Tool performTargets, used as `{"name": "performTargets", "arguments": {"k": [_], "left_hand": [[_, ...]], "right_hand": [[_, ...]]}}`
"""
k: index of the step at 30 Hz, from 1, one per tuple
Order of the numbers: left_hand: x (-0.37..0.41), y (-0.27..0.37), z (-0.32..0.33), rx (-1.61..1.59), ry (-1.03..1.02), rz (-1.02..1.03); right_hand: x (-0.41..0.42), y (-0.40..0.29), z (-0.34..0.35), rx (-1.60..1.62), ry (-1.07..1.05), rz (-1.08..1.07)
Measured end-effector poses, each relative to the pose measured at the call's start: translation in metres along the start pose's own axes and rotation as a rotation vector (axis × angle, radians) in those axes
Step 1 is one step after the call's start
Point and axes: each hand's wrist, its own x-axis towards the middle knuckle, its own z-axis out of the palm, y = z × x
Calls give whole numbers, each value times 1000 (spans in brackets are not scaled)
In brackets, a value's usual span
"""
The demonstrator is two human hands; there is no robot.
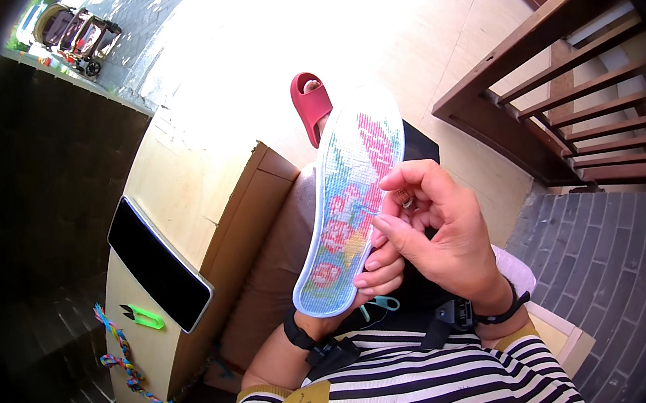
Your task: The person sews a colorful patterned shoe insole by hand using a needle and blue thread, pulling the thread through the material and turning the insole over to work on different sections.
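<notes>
A shoe insole (347, 210) with a cross-stitched pattern of pink flowers and blue, red and yellow patches slants across the middle of the view, above my lap. My left hand (381, 275) grips its right edge near the heel end, the fingers curled over the side. Over that same edge is my right hand (437, 225), its thumb and index fingertips apart and a patterned ring band (404, 197) on one finger. A short blue thread (368, 211) shows on the insole by these fingertips. Whether they pinch the thread or a needle is too small to tell.
On the wooden table (180, 187) at left lie a black-screened tablet (159, 263), green thread snips (142, 316) and a multicoloured braided cord (127, 363). A light blue loop (385, 302) rests on my lap. Wooden railing (574, 116) stands at right; a stroller (75, 35) is outside.
</notes>
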Motion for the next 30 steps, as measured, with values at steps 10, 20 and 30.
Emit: {"name": "performTargets", "arguments": {"k": [10, 20, 30], "left_hand": [[4, 6, -14, -49, -38, -23], [0, 9, -12, -26, 7, 14], [11, 3, 29, 926, 421, 561]], "right_hand": [[9, 21, 6, -209, 62, -51], [10, 23, 8, -196, 48, -34], [-12, -7, -3, -861, 364, -610]]}}
